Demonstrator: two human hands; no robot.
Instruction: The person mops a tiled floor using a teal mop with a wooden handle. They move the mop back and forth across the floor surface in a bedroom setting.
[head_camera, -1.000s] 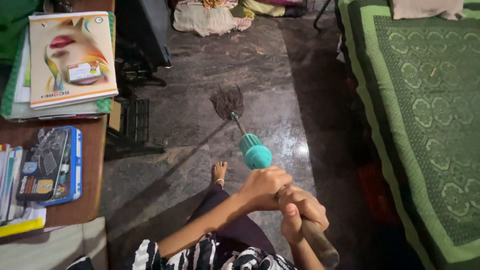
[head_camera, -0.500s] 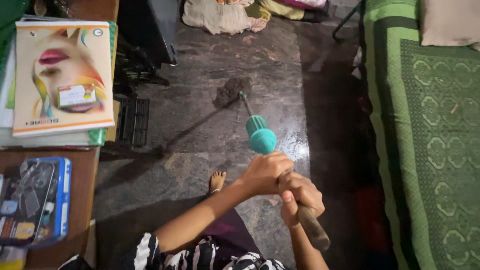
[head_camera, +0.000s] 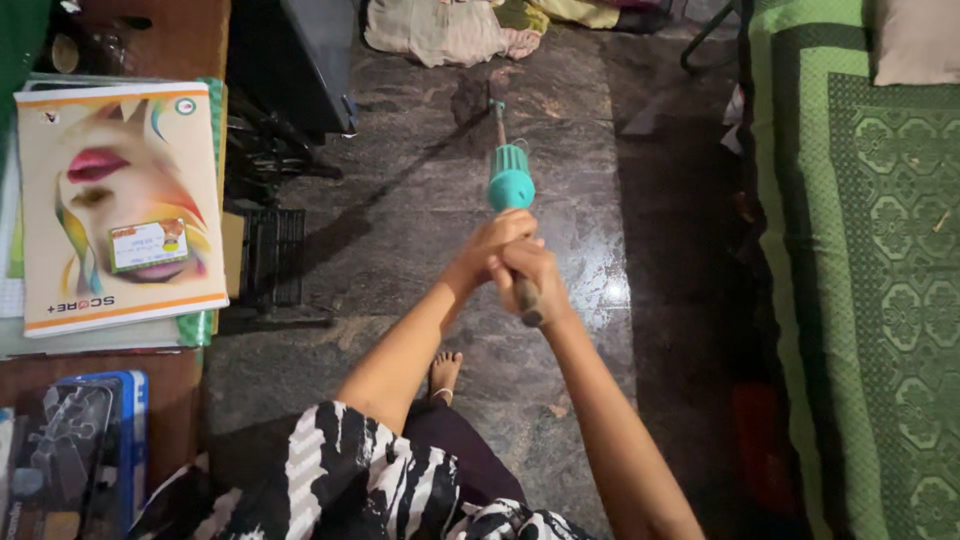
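Note:
Both my hands grip the handle of a mop. My left hand (head_camera: 487, 250) wraps the pole just below its teal plastic collar (head_camera: 511, 180). My right hand (head_camera: 535, 275) holds the dark end of the handle (head_camera: 529, 300) just behind it. The thin pole runs forward to the dark mop head (head_camera: 470, 97), which rests on the grey stone floor (head_camera: 420, 200) near a heap of cloth. My bare foot (head_camera: 444, 372) stands on the floor below my arms.
A bed with a green patterned cover (head_camera: 870, 250) fills the right side. At the left a wooden table (head_camera: 190, 40) carries a stack of books (head_camera: 120, 205) and a blue box (head_camera: 75, 450). Crumpled cloth (head_camera: 450, 30) lies at the far end, near dark furniture (head_camera: 300, 70).
The mop head has slid farther away across the floor, toward the cloth heap. My arms have stretched forward and my hands sit closer together on the handle.

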